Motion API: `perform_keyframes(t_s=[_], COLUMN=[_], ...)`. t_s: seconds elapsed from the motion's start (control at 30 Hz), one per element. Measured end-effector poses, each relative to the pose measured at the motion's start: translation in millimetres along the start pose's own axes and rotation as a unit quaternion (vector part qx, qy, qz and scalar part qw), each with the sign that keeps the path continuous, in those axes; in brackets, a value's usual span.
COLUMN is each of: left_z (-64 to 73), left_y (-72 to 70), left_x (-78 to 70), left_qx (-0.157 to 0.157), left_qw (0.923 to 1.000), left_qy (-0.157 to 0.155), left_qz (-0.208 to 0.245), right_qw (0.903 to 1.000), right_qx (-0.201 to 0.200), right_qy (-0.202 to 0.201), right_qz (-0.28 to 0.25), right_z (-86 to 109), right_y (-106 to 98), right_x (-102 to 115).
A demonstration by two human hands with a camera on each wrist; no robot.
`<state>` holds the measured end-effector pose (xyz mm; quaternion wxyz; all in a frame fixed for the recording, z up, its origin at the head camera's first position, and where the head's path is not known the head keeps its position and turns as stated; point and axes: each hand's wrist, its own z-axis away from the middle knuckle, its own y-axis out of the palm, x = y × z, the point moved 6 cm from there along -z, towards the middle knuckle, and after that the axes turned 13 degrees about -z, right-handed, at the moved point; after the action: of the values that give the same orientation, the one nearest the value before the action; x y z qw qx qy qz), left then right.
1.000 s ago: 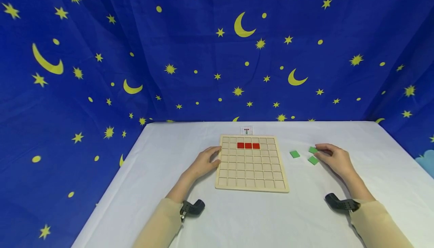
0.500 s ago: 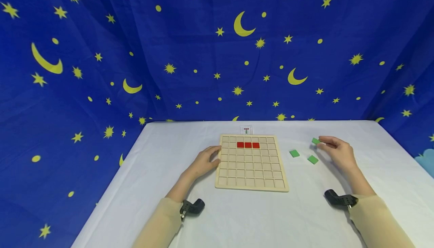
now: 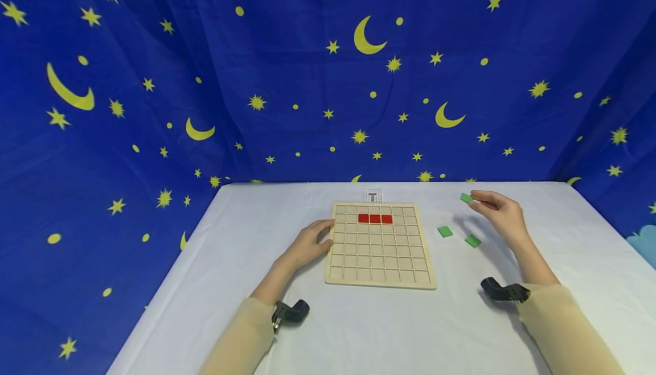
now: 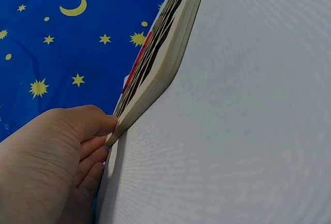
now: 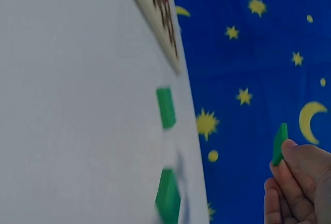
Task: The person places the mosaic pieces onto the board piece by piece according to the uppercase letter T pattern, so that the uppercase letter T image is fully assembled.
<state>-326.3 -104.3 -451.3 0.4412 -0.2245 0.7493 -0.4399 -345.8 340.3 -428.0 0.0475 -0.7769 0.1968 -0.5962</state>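
A pale wooden grid board [image 3: 380, 255] lies on the table, with three red square tiles [image 3: 375, 219] side by side in an upper row. My left hand [image 3: 306, 245] rests at the board's left edge. In the left wrist view, the thumb and fingertips of the left hand [image 4: 57, 157] touch the rim. My right hand [image 3: 499, 214] pinches a green square tile [image 3: 466, 198] between thumb and fingers, raised above the table. In the right wrist view this green tile [image 5: 280, 144] stands on edge in the fingertips. Two more green tiles [image 3: 445, 231] lie right of the board.
A small printed grid card [image 3: 372, 196] with a red and green pattern lies behind the board. White cloth [image 3: 389, 329] covers the table. A blue curtain [image 3: 307, 68] with yellow moons and stars hangs behind and at the sides.
My right hand has lifted one green tile off the table and carried it up and slightly left. The left hand, the board and the other tiles stay in place.
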Motion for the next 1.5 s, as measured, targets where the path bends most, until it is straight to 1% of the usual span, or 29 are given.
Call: perform_keyframes(t_s=[0.13,0.2,0.27,0.33,0.4,0.47,0.63,0.7,0.77,0.9,0.93,1.0,1.17,1.2,1.3,1.4,1.5], left_z=[-0.2,-0.3,-0.4,-0.4,-0.4,-0.5,-0.9,-0.9,-1.0,-1.0,-1.0,-0.7,-0.5,-0.5,-0.2,-0.2,0.2], left_y=[0.7,1.0,1.6,1.9,2.0,2.1,1.7,1.5,1.4,0.9,0.6,0.1,0.2,0.2,-0.7,-1.5,-1.9], left_x=[0.4,0.6,1.1,1.3,1.5,1.8,1.6,1.3,1.3,1.1,0.8,0.7,0.8,0.7,-0.5,-1.2,-1.7], left_qx=[0.001,0.002,0.005,0.006,0.006,0.005,0.003,0.003,0.004,0.004,0.004,0.003,0.004,0.004,0.006,0.006,0.005], left_qw=[1.0,1.0,0.9999,0.9999,0.9999,0.9999,0.9999,0.9999,0.9999,1.0,0.9999,0.9999,1.0,1.0,1.0,1.0,1.0], left_qy=[-0.002,-0.004,-0.009,-0.01,-0.011,-0.012,-0.011,-0.009,-0.009,-0.008,-0.009,-0.009,-0.006,-0.005,-0.004,-0.004,-0.001], left_qz=[-0.002,0.001,0.002,0.0,-0.001,-0.002,0.002,0.004,0.005,0.003,0.003,0.002,0.005,0.005,0.004,0.002,0.003], right_qw=[0.9996,0.9992,0.9987,0.9982,0.9975,0.996,0.9923,0.9927,0.9899,0.9876,0.9855,0.9857,0.98,0.9783,0.974,0.972,0.973], right_qx=[-0.003,0.0,0.004,0.009,0.016,0.038,0.077,0.076,0.084,0.095,0.104,0.113,0.135,0.139,0.151,0.156,0.154], right_qy=[-0.02,-0.029,-0.035,-0.037,-0.034,-0.034,-0.026,-0.018,-0.023,-0.019,-0.022,-0.016,-0.015,-0.016,-0.014,-0.011,-0.007], right_qz=[-0.021,-0.026,-0.036,-0.048,-0.059,-0.073,-0.093,-0.092,-0.111,-0.124,-0.132,-0.124,-0.145,-0.153,-0.168,-0.175,-0.172], right_z=[-17.9,-24.0,-26.7,-26.3,-23.1,-19.2,-0.2,6.7,7.2,9.1,9.3,14.8,16.4,14.6,16.7,18.2,19.4], right_y=[11.9,20.0,29.2,38.8,48.7,58.0,81.4,90.0,98.3,113.5,117.2,123.5,137.8,140.8,146.8,151.5,154.4], right_x=[-29.0,-36.3,-36.2,-30.1,-19.0,-6.0,45.6,63.1,65.4,71.5,72.8,86.9,91.7,87.2,89.4,89.4,88.2])
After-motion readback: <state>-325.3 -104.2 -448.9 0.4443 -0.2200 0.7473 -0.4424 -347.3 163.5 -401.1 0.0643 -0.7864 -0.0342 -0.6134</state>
